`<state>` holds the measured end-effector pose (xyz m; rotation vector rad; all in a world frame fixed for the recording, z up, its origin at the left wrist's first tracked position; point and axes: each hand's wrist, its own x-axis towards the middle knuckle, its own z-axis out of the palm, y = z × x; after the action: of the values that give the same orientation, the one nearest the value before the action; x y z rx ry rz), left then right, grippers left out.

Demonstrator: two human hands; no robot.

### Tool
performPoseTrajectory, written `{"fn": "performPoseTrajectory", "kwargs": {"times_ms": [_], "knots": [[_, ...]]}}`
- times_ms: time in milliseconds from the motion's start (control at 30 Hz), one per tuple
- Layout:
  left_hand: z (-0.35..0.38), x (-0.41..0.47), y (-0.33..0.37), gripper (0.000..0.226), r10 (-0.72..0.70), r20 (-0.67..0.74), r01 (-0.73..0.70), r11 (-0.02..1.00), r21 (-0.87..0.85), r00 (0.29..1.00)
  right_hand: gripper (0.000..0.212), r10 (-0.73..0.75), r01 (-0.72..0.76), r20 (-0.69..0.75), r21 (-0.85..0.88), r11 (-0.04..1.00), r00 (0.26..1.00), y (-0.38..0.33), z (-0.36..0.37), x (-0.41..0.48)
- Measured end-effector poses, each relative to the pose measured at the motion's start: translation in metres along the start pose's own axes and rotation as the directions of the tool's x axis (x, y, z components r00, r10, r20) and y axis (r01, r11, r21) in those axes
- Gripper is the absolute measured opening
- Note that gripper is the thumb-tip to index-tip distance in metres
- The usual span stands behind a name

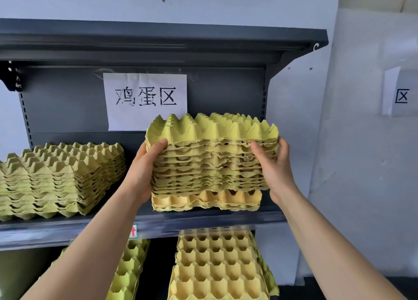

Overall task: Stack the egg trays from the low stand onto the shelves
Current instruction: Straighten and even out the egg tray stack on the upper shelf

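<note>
left hand (144, 170), right hand (276, 168) around tray stack (212, 164)

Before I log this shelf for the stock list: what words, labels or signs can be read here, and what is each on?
"鸡蛋区": white paper sheet taped to the shelf back panel.
"区": second paper sheet on the right wall; nothing more on it reads.
Red arrow sticker on the shelf front edge: no readable words.
Black tag, upper left: white marks, too blurred to read.

Four tray stacks (212, 159), two hands (140, 173), two signs (144, 100)
</note>
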<state>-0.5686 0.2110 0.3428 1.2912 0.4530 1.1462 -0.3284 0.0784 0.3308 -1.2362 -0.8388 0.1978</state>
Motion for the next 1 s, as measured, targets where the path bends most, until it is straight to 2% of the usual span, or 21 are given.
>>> {"fn": "performPoseTrajectory", "kwargs": {"times_ms": [100,167,300,400,500,733,867,933,1000], "knots": [[-0.012,0.014,-0.006,0.058,-0.030,-0.019,0.030,1.000,0.003,0.999,0.085,-0.004,0.004,0.010,-0.020,1.000,1.000,-0.001,0.005,-0.006],[-0.017,0.020,-0.012,0.064,-0.053,-0.032,0.053,0.999,0.011,0.998,0.082,0.000,0.001,0.018,-0.034,0.999,1.000,0.000,0.008,-0.008],[-0.024,0.033,-0.024,0.050,-0.064,-0.023,0.064,0.997,0.032,0.998,0.078,0.038,-0.037,0.006,-0.069,0.997,0.999,0.011,0.011,-0.010],[-0.022,0.041,-0.027,0.049,-0.075,-0.001,0.075,0.994,0.083,0.997,0.074,0.062,-0.063,-0.008,-0.084,0.995,0.998,0.020,0.011,-0.012],[-0.024,0.046,-0.033,0.050,-0.085,-0.006,0.085,0.992,0.098,0.996,0.071,0.047,-0.047,-0.006,-0.170,0.984,0.999,0.023,0.010,-0.011],[-0.023,0.041,-0.040,0.051,-0.075,0.007,0.073,0.988,0.138,0.997,0.083,0.074,-0.056,0.023,-0.449,0.892,0.997,0.024,0.005,0.000],[-0.019,0.037,-0.035,0.049,-0.077,0.045,0.067,0.981,0.184,0.996,0.095,0.163,-0.136,0.035,-0.393,0.909,0.986,0.019,0.002,0.010],[-0.018,0.035,-0.032,0.057,-0.038,0.008,0.035,0.973,0.226,0.999,0.094,0.126,-0.109,0.023,-0.371,0.922,0.992,0.015,0.003,0.014],[-0.019,0.036,-0.026,0.073,0.030,-0.036,-0.019,0.960,0.279,0.999,0.082,0.009,-0.008,0.000,-0.433,0.902,1.000,0.006,0.003,0.016]]}}
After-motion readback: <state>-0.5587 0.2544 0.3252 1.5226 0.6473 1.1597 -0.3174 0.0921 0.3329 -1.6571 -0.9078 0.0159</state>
